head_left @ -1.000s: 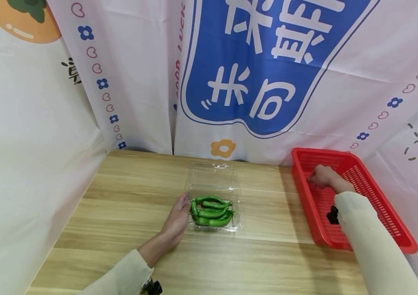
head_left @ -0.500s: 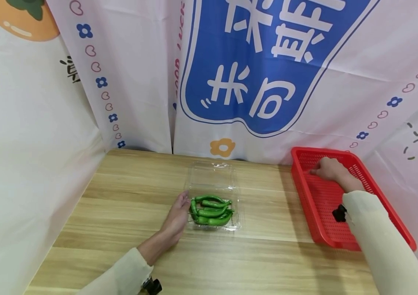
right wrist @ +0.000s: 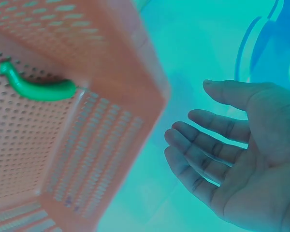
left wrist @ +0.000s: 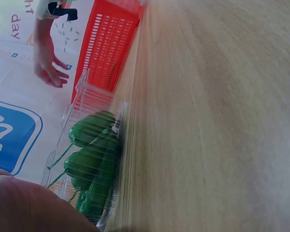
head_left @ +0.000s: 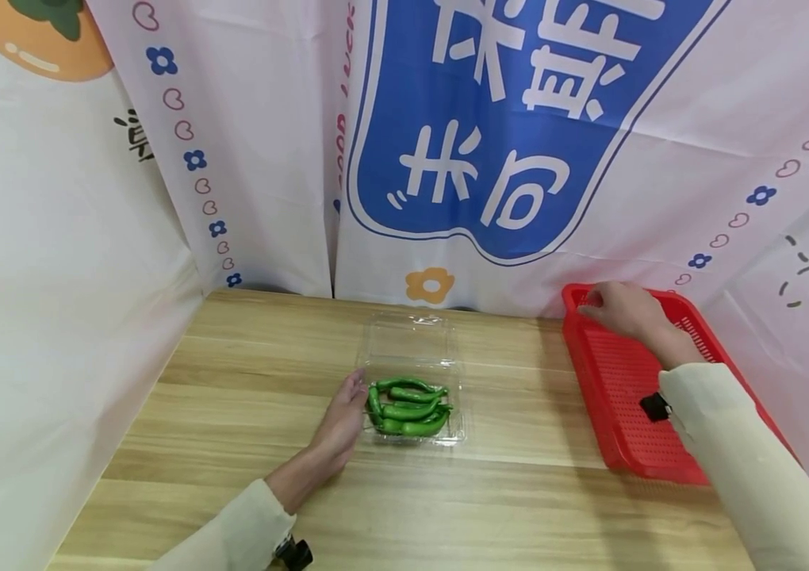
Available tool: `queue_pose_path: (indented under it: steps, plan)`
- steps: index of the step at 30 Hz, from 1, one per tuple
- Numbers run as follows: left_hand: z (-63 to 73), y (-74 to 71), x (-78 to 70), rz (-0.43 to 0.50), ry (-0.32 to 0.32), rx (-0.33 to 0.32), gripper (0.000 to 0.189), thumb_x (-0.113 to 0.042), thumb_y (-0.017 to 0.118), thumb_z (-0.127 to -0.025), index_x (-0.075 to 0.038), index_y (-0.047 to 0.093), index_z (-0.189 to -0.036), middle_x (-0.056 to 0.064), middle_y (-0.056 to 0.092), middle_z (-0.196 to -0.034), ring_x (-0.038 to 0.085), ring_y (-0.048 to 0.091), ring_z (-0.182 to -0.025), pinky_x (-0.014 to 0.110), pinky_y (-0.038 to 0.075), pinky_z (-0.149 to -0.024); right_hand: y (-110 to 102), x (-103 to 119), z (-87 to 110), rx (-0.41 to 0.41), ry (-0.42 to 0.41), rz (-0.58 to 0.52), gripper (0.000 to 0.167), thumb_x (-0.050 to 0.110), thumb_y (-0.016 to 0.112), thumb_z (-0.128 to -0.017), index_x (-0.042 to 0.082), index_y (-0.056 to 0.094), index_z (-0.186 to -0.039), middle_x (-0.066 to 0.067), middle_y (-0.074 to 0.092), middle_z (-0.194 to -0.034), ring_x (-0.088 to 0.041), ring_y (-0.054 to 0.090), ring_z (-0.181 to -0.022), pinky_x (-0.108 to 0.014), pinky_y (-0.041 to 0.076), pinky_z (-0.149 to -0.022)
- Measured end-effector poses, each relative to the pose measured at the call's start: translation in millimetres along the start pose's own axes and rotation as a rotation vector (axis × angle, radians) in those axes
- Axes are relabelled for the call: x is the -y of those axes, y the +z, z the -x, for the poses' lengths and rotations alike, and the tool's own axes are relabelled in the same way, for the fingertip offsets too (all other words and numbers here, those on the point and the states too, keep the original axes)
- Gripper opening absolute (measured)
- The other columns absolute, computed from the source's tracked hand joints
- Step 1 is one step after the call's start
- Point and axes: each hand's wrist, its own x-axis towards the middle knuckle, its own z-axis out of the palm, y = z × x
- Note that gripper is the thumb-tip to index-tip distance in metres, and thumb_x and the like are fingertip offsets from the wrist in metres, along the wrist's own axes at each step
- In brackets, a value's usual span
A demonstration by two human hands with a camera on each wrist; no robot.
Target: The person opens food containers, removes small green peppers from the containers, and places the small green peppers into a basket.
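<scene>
Green chili peppers (head_left: 408, 411) lie in a clear plastic clamshell box (head_left: 458, 432) with its lid folded back. My left hand (head_left: 336, 424) rests against the box's left side with fairly straight fingers; the left wrist view shows only part of this hand (left wrist: 29, 208) beside the peppers (left wrist: 94, 154). Over the far left corner of the red basket (head_left: 590, 396) is my right hand (head_left: 626, 308). Its fingers are spread and loosely bent, holding nothing, as the right wrist view shows. One green chili pepper (right wrist: 38, 90) lies inside the basket (right wrist: 106, 72) in that view.
The wooden table (head_left: 233, 444) carries the box near the middle and the basket at the right. Printed cloth (head_left: 269, 143) hangs along the back and both sides. The basket's raised walls stand between its inside and the box.
My right hand has risen from inside the basket to its far left rim. My left hand and the box of peppers have stayed in place.
</scene>
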Motion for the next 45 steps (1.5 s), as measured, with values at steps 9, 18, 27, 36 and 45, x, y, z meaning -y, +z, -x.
queue_pose_path:
  steps: [9, 18, 27, 36, 45]
  plan:
    - [-1.6, -0.5, 0.5, -0.006, -0.004, -0.009, 0.058, -0.011, 0.029, -0.114, 0.002, 0.009, -0.168, 0.024, 0.006, -0.176, 0.045, 0.005, -0.161, 0.06, 0.005, -0.131, -1.9, 46.4, -1.4, -0.03, -0.079, 0.089, 0.032, 0.017, 0.077, -0.095, -0.003, 0.071, -0.119, -0.016, 0.071, -0.092, -0.029, 0.064, -0.079, -0.045, 0.059, -0.072]
    - [-3.3, 0.0, 0.7, 0.004, 0.002, -0.015, 0.058, -0.011, 0.028, -0.114, 0.002, 0.009, -0.168, 0.024, 0.006, -0.176, 0.044, 0.006, -0.161, 0.059, 0.006, -0.132, 2.7, 87.3, 1.1, -0.012, -0.174, 0.091, 0.039, 0.021, 0.077, -0.097, -0.003, 0.072, -0.127, -0.023, 0.075, -0.119, -0.039, 0.072, -0.105, -0.057, 0.062, -0.092]
    - [-0.9, 0.5, -0.5, -0.002, 0.008, -0.013, 0.058, -0.012, 0.028, -0.114, 0.002, 0.009, -0.168, 0.025, 0.006, -0.175, 0.046, 0.006, -0.161, 0.06, 0.006, -0.131, 16.9, 118.9, 8.6, -0.026, -0.271, 0.117, 0.039, 0.022, 0.08, -0.094, -0.001, 0.073, -0.126, -0.02, 0.076, -0.117, -0.035, 0.075, -0.097, -0.051, 0.065, -0.086]
    - [-1.3, 0.8, -1.3, -0.007, 0.007, -0.013, 0.057, -0.011, 0.028, -0.114, 0.001, 0.011, -0.168, 0.027, 0.008, -0.174, 0.046, 0.006, -0.161, 0.06, 0.006, -0.131, 36.9, 141.4, 17.1, -0.068, -0.366, 0.196, 0.039, 0.026, 0.083, -0.092, 0.004, 0.075, -0.124, -0.014, 0.076, -0.116, -0.03, 0.075, -0.089, -0.044, 0.066, -0.073]
    - [-1.9, 0.4, 1.0, -0.009, 0.004, -0.018, 0.057, -0.01, 0.029, -0.114, 0.001, 0.012, -0.167, 0.027, 0.01, -0.174, 0.046, 0.007, -0.161, 0.06, 0.007, -0.131, 59.6, 157.5, 24.2, -0.076, -0.485, 0.204, 0.034, 0.025, 0.084, -0.092, 0.005, 0.077, -0.118, -0.01, 0.076, -0.108, -0.028, 0.074, -0.084, -0.044, 0.065, -0.071]
